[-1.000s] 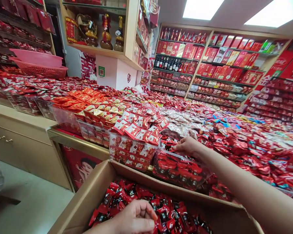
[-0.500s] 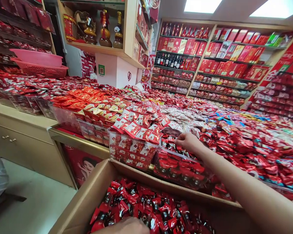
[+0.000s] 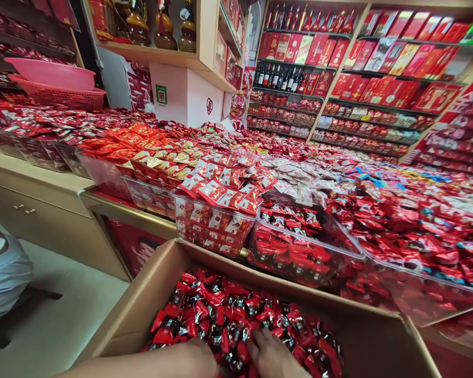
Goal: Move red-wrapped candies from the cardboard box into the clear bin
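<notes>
An open cardboard box (image 3: 260, 281) sits right in front of me, filled with small candies in red and black wrappers (image 3: 228, 310). Both my hands are down in it at the bottom edge of the view. My left hand (image 3: 195, 357) rests on the pile with its fingers dug under the wrappers, so they are hidden. Beside it, my right hand (image 3: 270, 354) lies on the candies with its fingers stretched out and apart. Just behind the box stands a clear plastic bin (image 3: 355, 247) holding the same red and black candies.
A long counter carries several clear bins of red wrapped sweets, one with red and white packets (image 3: 220, 199). Pink baskets (image 3: 55, 86) sit at the far left. Wall shelves (image 3: 358, 58) hold red boxes and bottles. Someone in pale clothing (image 3: 3, 273) is at the left edge.
My right hand left the clear bin and came down into the cardboard box next to my left hand. The view has tilted downward a little.
</notes>
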{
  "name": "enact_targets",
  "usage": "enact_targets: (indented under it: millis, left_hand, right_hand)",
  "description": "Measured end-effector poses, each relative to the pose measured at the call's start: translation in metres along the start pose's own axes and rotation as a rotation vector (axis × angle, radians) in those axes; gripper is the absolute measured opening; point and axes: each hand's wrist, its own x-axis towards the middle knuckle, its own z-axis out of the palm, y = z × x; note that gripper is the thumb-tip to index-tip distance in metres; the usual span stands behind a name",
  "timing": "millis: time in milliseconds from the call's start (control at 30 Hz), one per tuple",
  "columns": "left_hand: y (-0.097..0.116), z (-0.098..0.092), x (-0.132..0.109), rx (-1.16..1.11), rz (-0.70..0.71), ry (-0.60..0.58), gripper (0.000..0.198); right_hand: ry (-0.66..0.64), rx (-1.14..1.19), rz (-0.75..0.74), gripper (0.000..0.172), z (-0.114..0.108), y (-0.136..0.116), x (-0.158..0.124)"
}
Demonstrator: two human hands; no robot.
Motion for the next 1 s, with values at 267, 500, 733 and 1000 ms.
enact_targets:
  millis: [267,500,733,1000]
  left_hand:
    - [0.033,-0.055,0.003,-0.056,-0.089,-0.017,0.026]
    - [0.035,-0.051,0.008,-0.274,-0.078,0.094,0.053]
    - [0.048,-0.052,0.006,-0.938,0.036,-0.066,0.033]
    - [0.054,-0.065,0.0,-1.416,0.036,-0.2,0.024]
  right_hand:
    - [-0.058,0.411,0.099,0.025,-0.009,0.028,-0.009]
    - [0.084,0.708,0.142,0.011,-0.03,0.035,-0.01]
    - [0.285,1.342,0.148,0.017,-0.055,0.026,-0.017]
    - [0.258,1.443,0.183,0.027,-0.066,0.029,-0.02]
